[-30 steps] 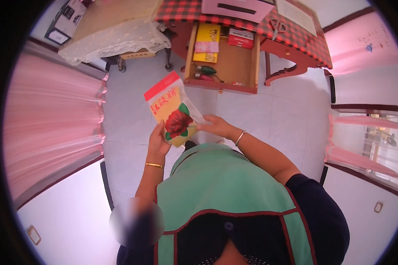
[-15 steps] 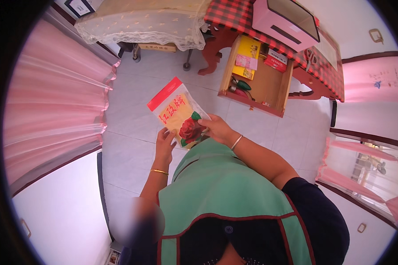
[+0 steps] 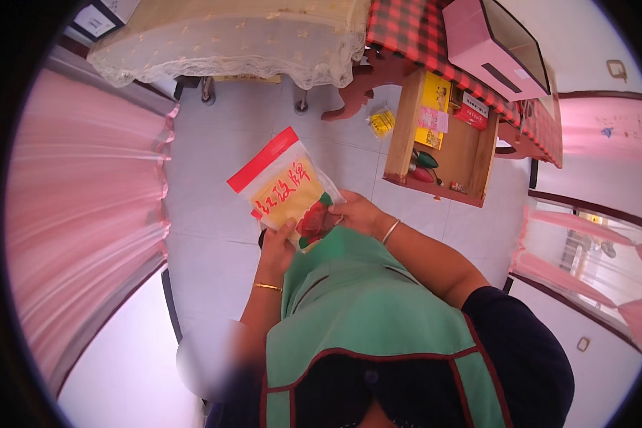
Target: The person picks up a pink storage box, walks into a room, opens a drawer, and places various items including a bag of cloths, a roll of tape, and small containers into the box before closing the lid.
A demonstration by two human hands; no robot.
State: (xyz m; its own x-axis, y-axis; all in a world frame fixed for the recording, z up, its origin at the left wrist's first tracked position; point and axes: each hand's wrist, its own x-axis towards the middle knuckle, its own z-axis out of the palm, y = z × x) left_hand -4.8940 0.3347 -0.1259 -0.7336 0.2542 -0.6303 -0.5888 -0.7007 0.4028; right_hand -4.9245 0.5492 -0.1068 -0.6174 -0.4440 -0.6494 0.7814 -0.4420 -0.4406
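A clear plastic bag [image 3: 278,189] with a red top strip, red lettering and a printed red rose is held tilted in front of my green apron. Yellowish contents show through it. My left hand [image 3: 277,246] grips its lower left edge, with the thumb on the front. At the lower right side, my right hand [image 3: 359,212] pinches the bag near the rose print. The fingers behind the bag are hidden.
An open wooden drawer [image 3: 471,153] holds a yellow package, a red box and green and red bulb-like items. Above it, a pink box [image 3: 496,50] stands on a checked cloth. A yellow packet [image 3: 381,123] lies on the floor; a lace-covered table [image 3: 228,43] is left.
My view has shifted, so the drawer and pink box sit farther right. The bag looks slightly larger, and my left thumb now lies on its front. The yellow floor packet has come into sight.
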